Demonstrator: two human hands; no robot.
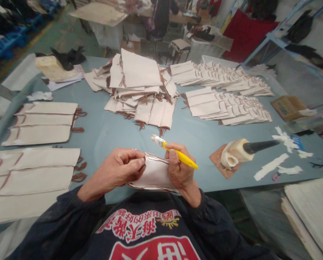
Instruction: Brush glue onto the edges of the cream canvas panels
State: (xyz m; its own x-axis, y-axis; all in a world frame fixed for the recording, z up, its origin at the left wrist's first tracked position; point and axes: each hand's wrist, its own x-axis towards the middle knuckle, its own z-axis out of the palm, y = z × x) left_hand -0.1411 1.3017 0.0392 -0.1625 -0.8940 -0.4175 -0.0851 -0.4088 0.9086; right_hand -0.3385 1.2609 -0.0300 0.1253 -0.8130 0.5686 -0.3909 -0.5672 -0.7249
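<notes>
My left hand (123,166) pinches the upper left corner of a cream fabric piece (155,172) with brown-trimmed edges, close to my body. In my right hand (180,169) is a yellow-handled brush (187,160), held between thumb and fingers, its bristle end coated white and pointing up and left. The same hand rests against the right end of the fabric piece. To the right stands an off-white glue container (233,153) with a dark spout-like part, on a brown square board (218,160).
Overlapping cream pieces lie at left (42,122), and a tall pile (141,68) stands at the back centre. More rows (226,106) spread at back right. White scraps (271,167) and a cardboard box (288,107) lie on the blue-grey table (107,133). Beyond it, a person (161,18) is partly visible.
</notes>
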